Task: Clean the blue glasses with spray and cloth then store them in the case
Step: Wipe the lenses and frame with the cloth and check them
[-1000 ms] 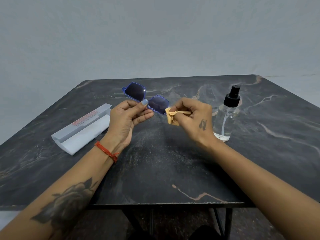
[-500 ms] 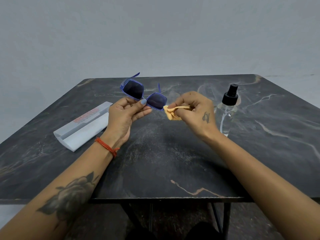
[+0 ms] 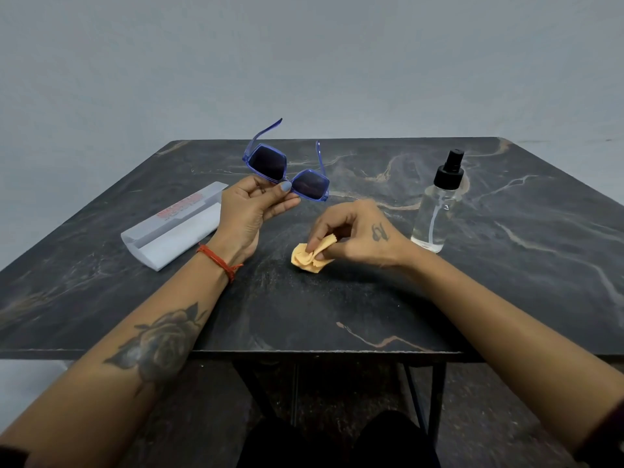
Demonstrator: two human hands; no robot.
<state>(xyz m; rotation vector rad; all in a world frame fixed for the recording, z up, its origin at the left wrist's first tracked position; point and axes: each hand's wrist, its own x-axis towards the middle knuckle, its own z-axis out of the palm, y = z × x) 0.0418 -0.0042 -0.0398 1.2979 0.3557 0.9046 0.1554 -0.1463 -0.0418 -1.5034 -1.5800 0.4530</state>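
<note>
blue glasses (image 3: 286,172), angular translucent frame, pinched by left hand (image 3: 251,211).

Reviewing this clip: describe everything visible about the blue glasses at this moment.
The blue translucent plastic glasses have two large angular dark tinted lenses and both temple arms unfolded, pointing away from the camera toward the wall. They are held above the dark marble-patterned table, tilted so the left lens sits higher. The left hand pinches them near the bridge, thumb on the front. Nothing else touches them.
</note>
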